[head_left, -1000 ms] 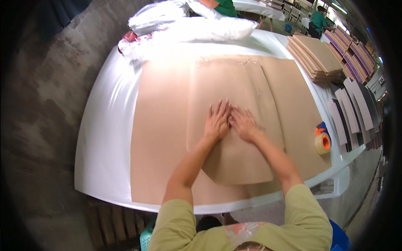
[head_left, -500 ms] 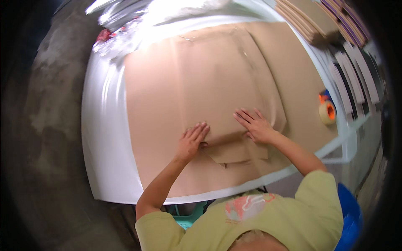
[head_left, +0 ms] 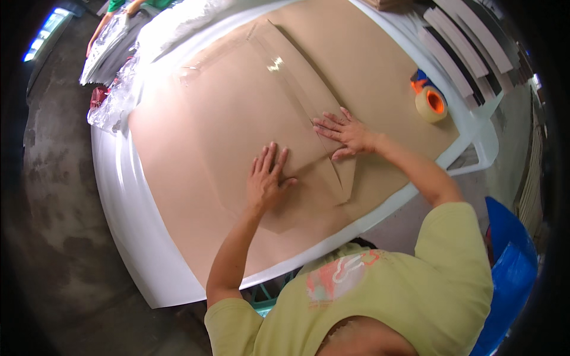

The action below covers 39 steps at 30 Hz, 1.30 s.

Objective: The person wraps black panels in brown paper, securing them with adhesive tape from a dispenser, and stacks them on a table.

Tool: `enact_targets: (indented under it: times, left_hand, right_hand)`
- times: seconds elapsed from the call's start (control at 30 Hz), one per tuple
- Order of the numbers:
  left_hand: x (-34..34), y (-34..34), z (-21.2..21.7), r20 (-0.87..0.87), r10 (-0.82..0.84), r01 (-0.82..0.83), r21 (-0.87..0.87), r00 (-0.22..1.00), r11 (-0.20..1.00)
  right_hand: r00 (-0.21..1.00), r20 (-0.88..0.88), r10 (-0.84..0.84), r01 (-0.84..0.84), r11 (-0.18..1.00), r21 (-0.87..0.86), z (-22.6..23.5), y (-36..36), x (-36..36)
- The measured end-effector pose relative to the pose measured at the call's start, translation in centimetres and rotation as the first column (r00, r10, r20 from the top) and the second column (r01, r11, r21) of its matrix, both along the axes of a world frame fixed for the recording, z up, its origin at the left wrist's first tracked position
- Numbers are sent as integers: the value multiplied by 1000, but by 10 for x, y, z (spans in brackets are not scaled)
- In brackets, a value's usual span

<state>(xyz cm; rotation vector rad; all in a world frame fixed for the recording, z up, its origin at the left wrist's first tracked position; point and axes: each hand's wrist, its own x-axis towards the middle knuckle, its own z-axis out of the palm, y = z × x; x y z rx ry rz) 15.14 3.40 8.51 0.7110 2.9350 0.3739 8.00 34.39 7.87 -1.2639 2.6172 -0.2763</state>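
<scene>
A flat brown paper parcel (head_left: 237,113) lies on a larger sheet of brown paper (head_left: 380,65). Clear tape (head_left: 276,65) shines along its right-hand seam, and more shows near its far corners. My left hand (head_left: 268,181) rests palm down on the near part of the parcel, fingers spread. Farther right, my right hand (head_left: 347,135) lies flat across the right seam, with its fingers apart. A creased, pointed paper flap (head_left: 344,178) sticks out just below the right hand. Neither hand grips anything.
A cream tape roll with an orange core (head_left: 432,105) stands at the sheet's right side. Light strips (head_left: 460,44) are stacked beyond it. Crumpled clear plastic (head_left: 113,110) lies at the table's left edge. Another person's arm (head_left: 104,29) reaches in at the far left.
The view has turned and shifted. My right hand has moved onto the right-hand seam, and my left hand has spread flat on the parcel. The near end's loose fold looks pressed flatter.
</scene>
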Motion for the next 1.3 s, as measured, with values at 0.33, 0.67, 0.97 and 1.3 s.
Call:
enact_targets:
  times: [0.33, 0.67, 0.97, 1.3]
  left_hand:
    - [1, 17, -16, -256, -21, -35, -213, 967, 977]
    - [7, 16, -12, -337, -60, -48, -303, 939, 952]
    - [53, -114, -6, -89, 214, -223, -103, 973, 969]
    - [11, -13, 10, -287, 23, -35, -37, 958, 999]
  right_hand:
    - [905, -418, -76, 154, 976, 155, -3, -2, 26]
    - [930, -341, -133, 121, 991, -57, 1, -114, 39]
    - [957, -265, -117, 130, 991, 32, -5, -117, 45]
    - [918, -380, -114, 145, 988, 52, -5, -121, 45]
